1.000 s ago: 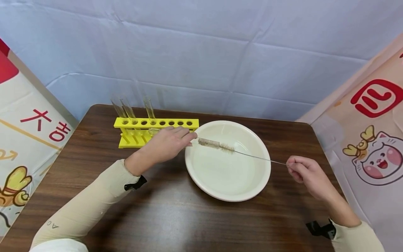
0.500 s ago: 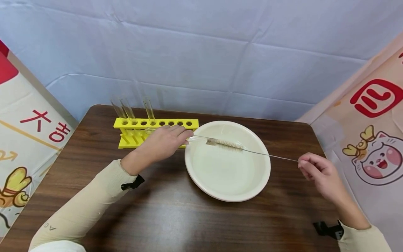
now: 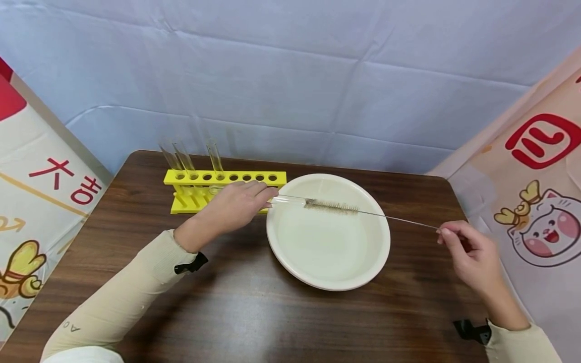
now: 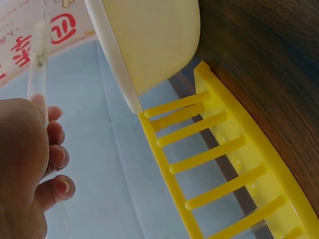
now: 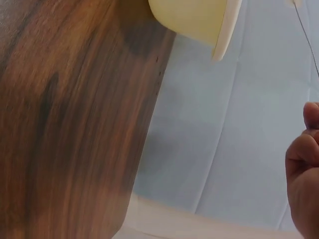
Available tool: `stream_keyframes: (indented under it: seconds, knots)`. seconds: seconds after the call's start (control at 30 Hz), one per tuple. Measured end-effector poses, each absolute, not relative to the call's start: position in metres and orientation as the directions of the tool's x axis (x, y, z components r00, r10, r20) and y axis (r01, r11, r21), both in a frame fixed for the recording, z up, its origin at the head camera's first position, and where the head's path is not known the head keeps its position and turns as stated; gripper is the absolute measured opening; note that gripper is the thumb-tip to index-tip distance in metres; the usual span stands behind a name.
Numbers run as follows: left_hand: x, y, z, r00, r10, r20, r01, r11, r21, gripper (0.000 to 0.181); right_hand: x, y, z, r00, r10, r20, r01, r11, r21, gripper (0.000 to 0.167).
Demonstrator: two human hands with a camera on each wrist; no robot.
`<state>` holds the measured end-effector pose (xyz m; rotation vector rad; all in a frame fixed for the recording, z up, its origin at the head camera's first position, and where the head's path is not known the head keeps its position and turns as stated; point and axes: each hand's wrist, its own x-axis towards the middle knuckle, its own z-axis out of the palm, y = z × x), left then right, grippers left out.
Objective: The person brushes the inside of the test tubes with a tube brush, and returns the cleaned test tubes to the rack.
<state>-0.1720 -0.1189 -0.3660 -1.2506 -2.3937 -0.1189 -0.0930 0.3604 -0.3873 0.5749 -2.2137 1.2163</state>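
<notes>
In the head view, my left hand (image 3: 233,205) holds a clear glass test tube (image 3: 290,200), nearly level, over the left part of a white basin (image 3: 387,244). A test tube brush (image 3: 333,207) lines up with the tube's mouth. Most of its tan bristles show outside the glass, with the tip at the mouth. My right hand (image 3: 474,254) pinches the far end of the brush's thin wire handle, right of the basin. In the left wrist view, fingers curl around the tube (image 4: 39,74). The right wrist view shows the wire (image 5: 305,27) above my hand.
Behind my left hand stands a yellow test tube rack (image 3: 170,177) with several holes and pegs. Three glass tubes (image 3: 215,157) stand in it. The dark wooden table (image 3: 290,322) meets a pale cloth backdrop (image 3: 281,91) behind and printed sheets at both sides.
My right hand has moved right, drawing the brush's bristles out of the tube toward its mouth. My left hand has shifted slightly left with the tube.
</notes>
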Motion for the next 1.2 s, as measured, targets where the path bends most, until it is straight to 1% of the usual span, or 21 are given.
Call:
stream_keyframes:
  seconds: [0.1, 0.2, 0.33, 0.4, 0.57, 0.8, 1.0, 1.2]
  knots:
    - [-0.172, -0.121, -0.366, -0.514, 0.753, 0.411, 0.791, 0.601, -0.112, 0.030, -0.092, 0.361, -0.386, -0.748, -0.071, 0.660, -0.595, 0.513, -0.619, 0.017]
    - [-0.172, -0.124, -0.367, -0.527, 0.748, 0.404, 0.785, 0.610, -0.105, 0.030, -0.091, 0.363, -0.386, -0.746, -0.066, 0.663, -0.583, 0.546, -0.602, 0.015]
    - [-0.173, -0.125, -0.368, -0.554, 0.738, 0.386, 0.779, 0.623, -0.073, 0.030, -0.090, 0.368, -0.390, -0.759, -0.119, 0.640, -0.561, 0.618, -0.551, 0.013]
    - [-0.173, -0.126, -0.367, -0.582, 0.722, 0.373, 0.768, 0.639, -0.040, 0.030, -0.089, 0.370, -0.393, -0.766, -0.149, 0.626, -0.553, 0.649, -0.522, 0.012]
    - [-0.173, -0.132, -0.362, -0.646, 0.650, 0.401, 0.733, 0.675, 0.087, 0.031, -0.089, 0.368, -0.394, -0.770, -0.191, 0.608, -0.556, 0.668, -0.494, 0.016]
    - [-0.172, -0.146, -0.354, -0.701, 0.507, 0.502, 0.697, 0.638, 0.329, 0.032, -0.089, 0.364, -0.395, -0.778, -0.221, 0.588, -0.557, 0.675, -0.484, 0.023]
    - [-0.173, -0.160, -0.348, -0.703, 0.362, 0.612, 0.687, 0.570, 0.451, 0.028, -0.088, 0.362, -0.397, -0.783, -0.241, 0.573, -0.560, 0.675, -0.480, 0.023]
    - [-0.171, -0.172, -0.345, -0.684, 0.214, 0.697, 0.682, 0.525, 0.508, 0.026, -0.088, 0.361, -0.397, -0.797, -0.236, 0.555, -0.545, 0.676, -0.496, 0.025]
